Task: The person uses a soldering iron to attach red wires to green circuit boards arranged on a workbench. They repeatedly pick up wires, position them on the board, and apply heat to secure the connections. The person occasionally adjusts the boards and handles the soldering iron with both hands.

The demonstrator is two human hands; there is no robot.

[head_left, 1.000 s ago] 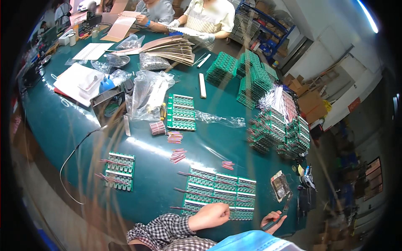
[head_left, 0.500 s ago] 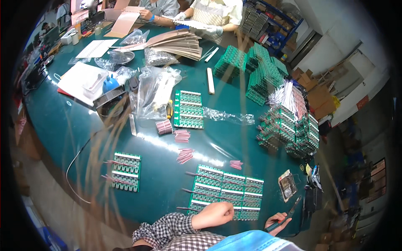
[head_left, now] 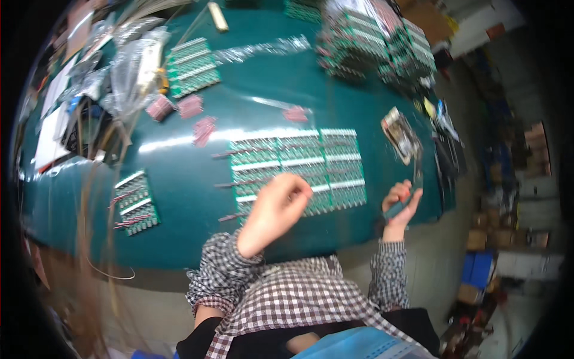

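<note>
My left hand (head_left: 276, 206) is curled, thumb and fingers drawn together, over the lower middle of a block of joined green circuit boards (head_left: 344, 170). Whatever those fingers might hold is hidden. Dark reddish wires (head_left: 226, 185) lie in rows across the boards and stick out at their left side. To the right of the boards, my right hand (head_left: 409, 206) grips a soldering iron (head_left: 395, 209) by its dark green handle, its thin tip pointing away from me. Just beyond that tip lies a small open tray (head_left: 400, 136) with brownish stuff in it.
A smaller board with wires (head_left: 137, 203) lies at the left. Small bundles of pink wires (head_left: 204, 130) and another green board (head_left: 194, 67) are farther back. Tall stacks of boards (head_left: 359, 45) stand at the back right. Plastic bags (head_left: 134, 78) crowd the back left.
The view has tilted down and shifted, so the table appears higher and turned. My left hand now reaches farther over the boards, fingers curled. The right hand still holds the soldering iron.
</note>
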